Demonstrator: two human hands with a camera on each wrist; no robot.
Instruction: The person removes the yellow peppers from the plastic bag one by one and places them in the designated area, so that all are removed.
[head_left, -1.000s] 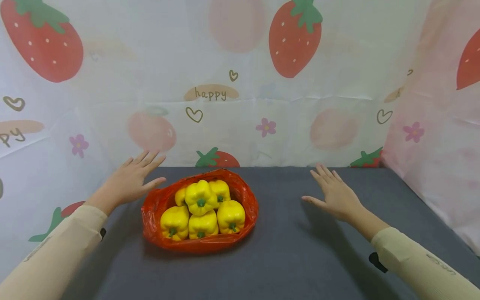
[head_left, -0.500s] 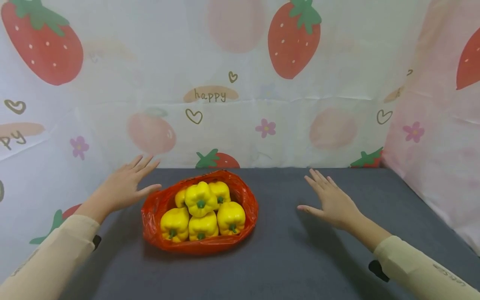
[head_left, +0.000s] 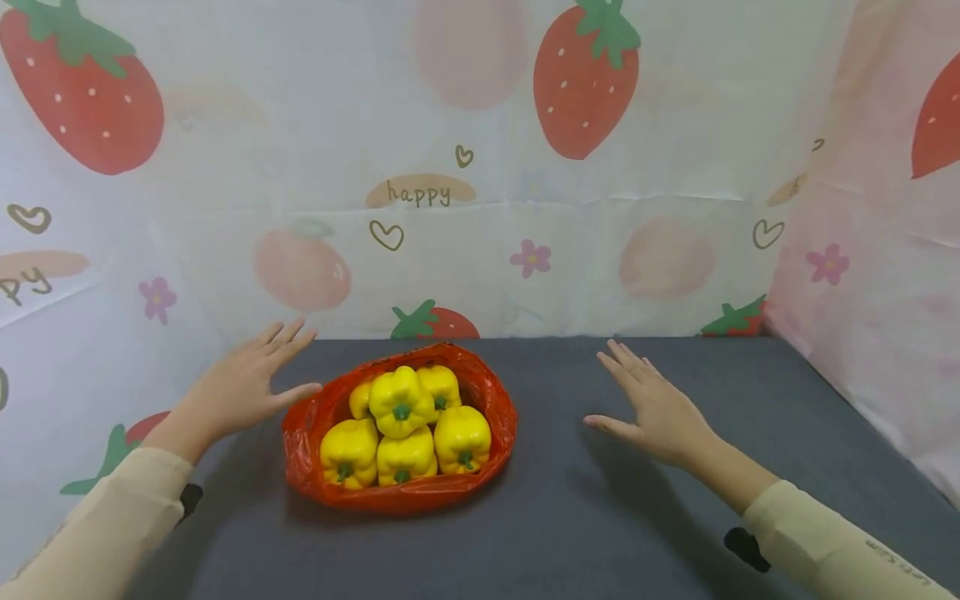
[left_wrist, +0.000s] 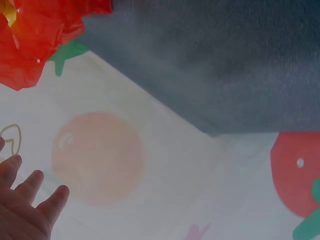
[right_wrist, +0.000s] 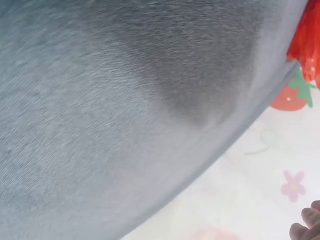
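Note:
Several yellow bell peppers (head_left: 405, 457) lie piled in a red plastic bag (head_left: 300, 433) whose mouth is spread wide, left of the middle of the table. Just left of the bag my left hand (head_left: 228, 396) hovers with fingers straight and spread, its thumb tip close to the bag's rim; whether they touch I cannot tell. My right hand (head_left: 663, 412) is held in the air well to the right of the bag, fingers straight, thumb apart, holding nothing. Only fingertips of each hand show in the wrist views, with part of the red bag (left_wrist: 30, 40) in the left one.
A dark grey cloth (head_left: 540, 533) covers the table. Behind it and at both sides hangs a white and pink curtain (head_left: 570, 217) printed with strawberries, flowers and hearts. Black wrist cameras (head_left: 746, 550) sit under the sleeves.
Both hands have sunk a little, the left one shifting slightly left and the right one drifting left toward the bag. The bag and peppers have stayed in place.

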